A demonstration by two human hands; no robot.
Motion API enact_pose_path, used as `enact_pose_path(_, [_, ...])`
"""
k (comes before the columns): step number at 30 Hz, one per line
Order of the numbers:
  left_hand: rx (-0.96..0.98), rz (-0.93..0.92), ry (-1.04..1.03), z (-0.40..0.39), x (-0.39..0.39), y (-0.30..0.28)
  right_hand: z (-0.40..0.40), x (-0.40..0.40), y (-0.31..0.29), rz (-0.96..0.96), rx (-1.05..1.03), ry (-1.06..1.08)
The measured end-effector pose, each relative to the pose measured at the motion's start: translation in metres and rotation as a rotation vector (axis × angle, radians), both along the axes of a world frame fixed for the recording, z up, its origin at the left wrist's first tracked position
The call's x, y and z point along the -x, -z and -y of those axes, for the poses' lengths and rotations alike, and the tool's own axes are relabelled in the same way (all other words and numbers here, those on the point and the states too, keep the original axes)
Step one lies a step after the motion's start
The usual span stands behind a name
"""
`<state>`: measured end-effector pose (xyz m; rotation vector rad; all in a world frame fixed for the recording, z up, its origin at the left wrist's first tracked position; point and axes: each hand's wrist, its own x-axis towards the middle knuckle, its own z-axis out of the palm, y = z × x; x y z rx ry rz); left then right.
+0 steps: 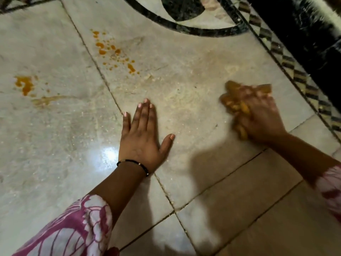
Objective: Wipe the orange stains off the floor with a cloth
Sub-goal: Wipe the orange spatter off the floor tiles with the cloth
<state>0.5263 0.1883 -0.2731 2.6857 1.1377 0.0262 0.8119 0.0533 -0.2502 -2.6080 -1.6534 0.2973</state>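
A: Entry, head view. Your left hand (143, 133) lies flat on the floor (55, 145), fingers straight and spread, thumb out. It holds nothing; I read it as a brace.

B: And the cloth (238, 102)?

A: Bunched under your right hand (258, 119), well to the right of the left hand and a little farther from you. The fingers look curled over the wad and pressing it down, but that hand is blurred, so the exact finger placement is unclear. The cloth is already stained orange.

B: Stains remaining?

A: Two groups. A scatter of drops (114, 50) beyond the left hand, up and slightly left of its fingertips. A larger blot with a smear (25, 85) far to the left of the left hand. Neither touches the cloth. The floor between the hands shows only a faint pale residue.

B: Handling notes?

A: Judgement only: the cloth is soft, light and probably damp, so it will crumple and not hold a shape. Grip it as a wad from above with your palm over the middle. Turn a cleaner fold down first, since the loaded face may smear orange. The polished floor looks slick, so mind the bracing hand.
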Motion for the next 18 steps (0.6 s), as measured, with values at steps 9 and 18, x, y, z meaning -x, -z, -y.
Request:
enact_pose_path(9, [0.004,-0.013,-0.002,0.001,-0.002,0.000,-0.157,0.010,0.000,0.020,0.050,0.206])
enact_pose_path(18, [0.001,0.007,-0.009,-0.001,-0.001,0.002,-0.020,0.027,0.002,0.062,-0.023,-0.148])
